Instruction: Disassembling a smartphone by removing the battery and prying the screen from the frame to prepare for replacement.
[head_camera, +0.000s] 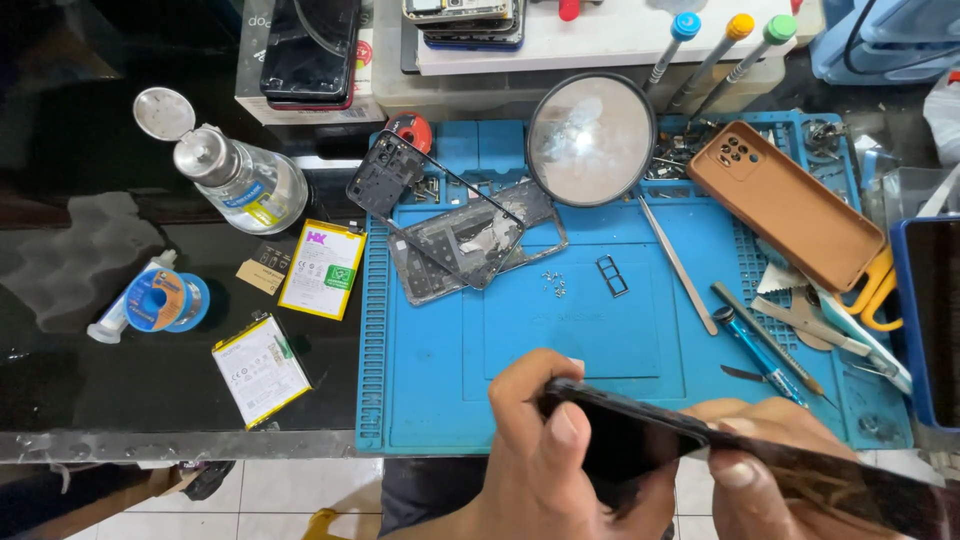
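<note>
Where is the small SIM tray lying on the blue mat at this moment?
In the head view, the SIM tray lies near the middle of the blue mat, just right of a few loose screws and left of the tweezers.

1. The single head view looks steeply down from above onto the blue work mat (560, 340) on the dark table (120, 390).
2. It sits close: both hands fill the bottom edge, with floor tiles (290, 490) visible beneath.

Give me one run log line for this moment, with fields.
left hand: grips black phone at its left end | right hand: holds phone's right part | phone: over blue mat front edge | nearby: tweezers, magnifier
</note>
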